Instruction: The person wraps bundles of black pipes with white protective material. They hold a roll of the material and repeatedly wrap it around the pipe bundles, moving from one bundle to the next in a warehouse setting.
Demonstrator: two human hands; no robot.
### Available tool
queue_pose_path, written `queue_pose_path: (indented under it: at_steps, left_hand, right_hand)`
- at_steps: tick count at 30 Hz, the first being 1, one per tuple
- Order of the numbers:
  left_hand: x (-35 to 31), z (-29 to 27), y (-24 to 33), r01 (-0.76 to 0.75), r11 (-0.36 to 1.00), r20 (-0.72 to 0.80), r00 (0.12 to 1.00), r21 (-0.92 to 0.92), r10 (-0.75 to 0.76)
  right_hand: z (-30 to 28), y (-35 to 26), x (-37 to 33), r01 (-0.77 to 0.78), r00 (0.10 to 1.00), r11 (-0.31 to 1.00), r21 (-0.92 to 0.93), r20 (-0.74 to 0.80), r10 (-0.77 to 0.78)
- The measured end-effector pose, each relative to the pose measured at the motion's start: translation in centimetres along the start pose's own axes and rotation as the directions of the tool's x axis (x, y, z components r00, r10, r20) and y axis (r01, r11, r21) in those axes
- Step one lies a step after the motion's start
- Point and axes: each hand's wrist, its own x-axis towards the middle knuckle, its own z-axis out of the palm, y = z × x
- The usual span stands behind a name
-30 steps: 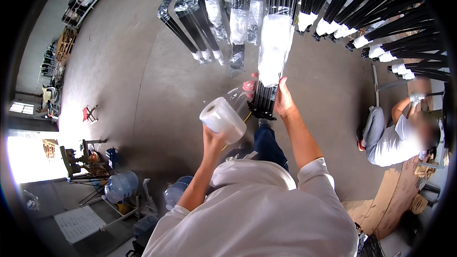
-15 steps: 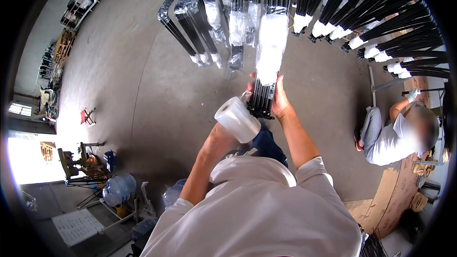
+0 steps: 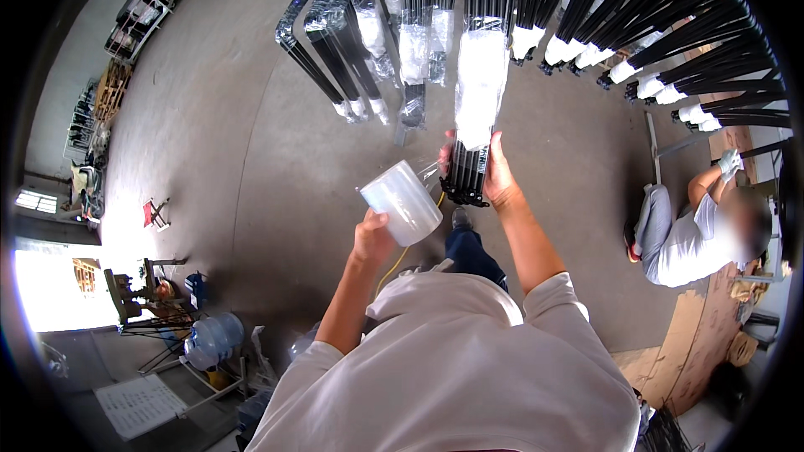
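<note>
My left hand (image 3: pixel 373 239) is closed round the lower end of a roll of clear stretch film (image 3: pixel 404 203). A thin strip of film (image 3: pixel 430 173) runs from the roll to a bundle of black rods (image 3: pixel 466 169), whose near end has black fittings. My right hand (image 3: pixel 498 174) grips this bundle from behind: its thumb lies along the right side and its fingertips show at the left. Above my grip, a shiny white wrapping (image 3: pixel 480 75) covers part of the bundle, which stretches away to the top of the view.
More wrapped rod bundles (image 3: pixel 412 50) hang ahead, with a long row of black rods (image 3: pixel 670 42) curving to the right. A seated co-worker (image 3: pixel 695 234) in gloves is at the right. Blue water bottles (image 3: pixel 211 336) and a whiteboard (image 3: pixel 141 406) are at lower left. A yellow cord (image 3: pixel 394 266) trails below the roll.
My left hand and the film roll have moved slightly left, away from the bundle, and the film strip between them shows more. My right hand keeps its grip. The co-worker's hands have come together.
</note>
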Motion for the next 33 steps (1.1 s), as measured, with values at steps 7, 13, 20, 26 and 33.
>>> queue_pose_path:
  at_steps: [7, 13, 20, 26, 33]
  left_hand:
    - [0.5, 1.6, 1.5, -0.060, 0.964, 0.060, 0.997, 0.258, 0.046]
    - [0.5, 4.2, 2.3, -0.128, 0.936, 0.033, 0.992, 0.329, 0.124]
    - [-0.4, 9.4, 1.0, -0.286, 0.695, 0.091, 0.948, 0.660, 0.305]
    - [-0.3, 9.8, -0.6, -0.242, 0.551, 0.105, 0.957, 0.799, 0.269]
    - [3.9, 5.5, 6.0, -0.171, 0.773, 0.531, 0.813, 0.611, -0.239]
  right_hand:
    - [-0.7, 0.1, 0.5, 0.018, 0.999, 1.000, -0.020, 0.035, -0.017]
    - [-0.1, -0.1, -0.1, 0.070, 0.998, 0.996, -0.056, 0.011, -0.070]
    - [1.0, 0.0, -5.0, 0.221, 0.832, 0.709, -0.669, -0.249, -0.495]
    - [7.6, 3.2, -9.9, 0.194, 0.867, 0.656, -0.730, -0.185, -0.462]
    - [6.5, 3.5, -10.0, 0.292, 0.829, 0.708, -0.644, -0.199, -0.523]
